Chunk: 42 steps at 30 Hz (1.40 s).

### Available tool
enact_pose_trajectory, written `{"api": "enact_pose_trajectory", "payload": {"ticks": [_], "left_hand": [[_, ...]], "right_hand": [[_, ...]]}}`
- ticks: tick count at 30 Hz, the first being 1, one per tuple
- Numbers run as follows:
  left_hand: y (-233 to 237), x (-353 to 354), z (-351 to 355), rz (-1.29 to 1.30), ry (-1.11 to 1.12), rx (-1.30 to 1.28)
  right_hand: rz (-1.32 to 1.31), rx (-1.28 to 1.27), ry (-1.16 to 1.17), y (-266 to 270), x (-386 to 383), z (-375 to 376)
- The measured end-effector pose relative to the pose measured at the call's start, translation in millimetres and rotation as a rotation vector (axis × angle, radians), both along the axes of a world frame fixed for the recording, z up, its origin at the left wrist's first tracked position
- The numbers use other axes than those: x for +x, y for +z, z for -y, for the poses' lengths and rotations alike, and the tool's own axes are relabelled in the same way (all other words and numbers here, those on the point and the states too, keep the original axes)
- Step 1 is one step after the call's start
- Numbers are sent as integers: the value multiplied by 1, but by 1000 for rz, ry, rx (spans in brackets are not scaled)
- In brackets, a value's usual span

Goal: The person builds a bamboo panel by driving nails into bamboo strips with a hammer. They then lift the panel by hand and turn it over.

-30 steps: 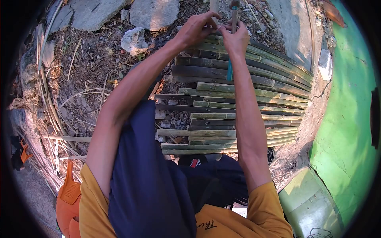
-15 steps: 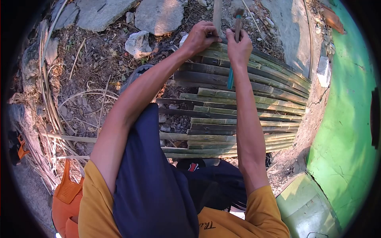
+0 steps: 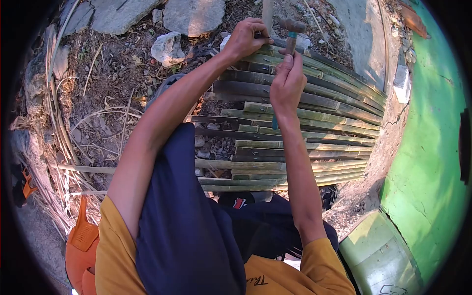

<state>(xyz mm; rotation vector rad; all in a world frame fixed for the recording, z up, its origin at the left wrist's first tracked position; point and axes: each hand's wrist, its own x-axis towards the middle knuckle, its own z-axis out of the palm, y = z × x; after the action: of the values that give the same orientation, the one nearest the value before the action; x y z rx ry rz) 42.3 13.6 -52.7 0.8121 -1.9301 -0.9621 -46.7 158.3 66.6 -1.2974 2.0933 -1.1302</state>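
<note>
The right hand (image 3: 287, 86) grips one hammer (image 3: 293, 25), head up; the left hand (image 3: 248, 38) bends its fingers against the far bamboo slats (image 3: 339, 118), holding what, I cannot tell. Over ten slats, left ends uneven, leave a bare strip (image 3: 392, 120) at right.

Bamboo slats (image 3: 339, 105) lie side by side across the middle, the hammer (image 3: 291, 43) in the right hand (image 3: 287, 86) over their far part. A rock (image 3: 168, 49) sits left of their far edge, a stone slab (image 3: 194, 15) beyond it.
</note>
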Motion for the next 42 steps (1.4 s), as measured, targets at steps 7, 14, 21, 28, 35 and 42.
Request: {"api": "enact_pose_trajectory", "payload": {"ticks": [7,14,21,28,35,42], "left_hand": [[2,3,0,58,-6,18],[-2,1,4,96,35,-66],[-4,1,1,224,87,-78],[-5,2,-1,270,99,-69],[-3,1,0,274,87,-102],[-3,6,0,261,114,-154]], "right_hand": [[6,104,-29,-3,-2,8],[-98,14,-20,-31,-4,2],[13,-44,-100,11,7,6],[-54,86,-65,-13,-8,10],[-116,12,-53,-30,0,4],[-4,98,-118,-13,6,5]]}}
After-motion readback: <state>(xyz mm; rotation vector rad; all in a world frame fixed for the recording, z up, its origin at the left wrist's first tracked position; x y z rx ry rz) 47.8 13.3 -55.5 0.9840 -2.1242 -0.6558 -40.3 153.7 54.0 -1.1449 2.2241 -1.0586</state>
